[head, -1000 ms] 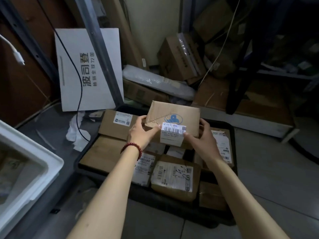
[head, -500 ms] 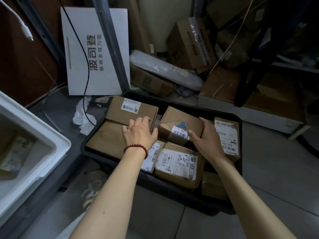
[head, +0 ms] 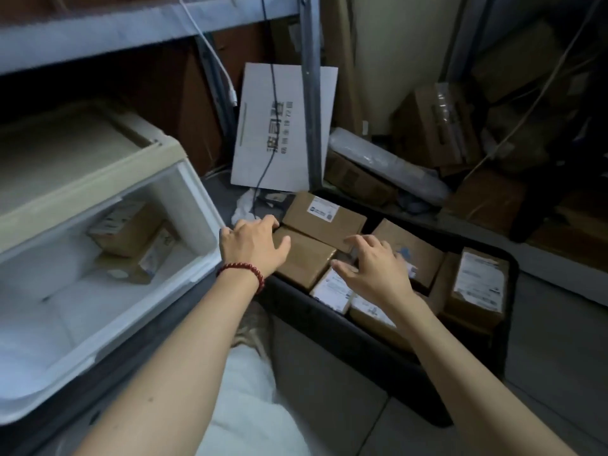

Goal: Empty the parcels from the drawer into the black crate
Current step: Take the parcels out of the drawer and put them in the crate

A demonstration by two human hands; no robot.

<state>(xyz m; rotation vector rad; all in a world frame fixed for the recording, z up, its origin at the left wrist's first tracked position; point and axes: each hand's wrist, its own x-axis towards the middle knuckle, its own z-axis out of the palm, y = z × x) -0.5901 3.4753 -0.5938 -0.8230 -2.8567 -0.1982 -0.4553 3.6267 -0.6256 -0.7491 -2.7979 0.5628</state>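
Note:
The black crate (head: pixel 355 340) sits on the floor at centre right, filled with several brown cardboard parcels. The parcel with a blue logo (head: pixel 418 248) lies among them. My left hand (head: pixel 253 246), with a red bead bracelet, hovers with relaxed fingers over the crate's left edge and holds nothing. My right hand (head: pixel 371 268) is spread above the middle parcels, also holding nothing. The white drawer (head: pixel 108 334) stands pulled out at left, with two brown parcels (head: pixel 128 238) still inside at its back.
A white printed board (head: pixel 283 126) leans on a metal shelf post (head: pixel 311 93) behind the crate. Cardboard boxes (head: pixel 437 123) and a plastic-wrapped roll (head: pixel 385 162) pile up at back right. Cables (head: pixel 266 149) hang down. A grey shelf (head: pixel 98 31) runs overhead at left.
The blue-logo parcel was lowered into the crate and let go. Both hands lifted off it and moved left; the view swung left, so the open drawer is now in sight.

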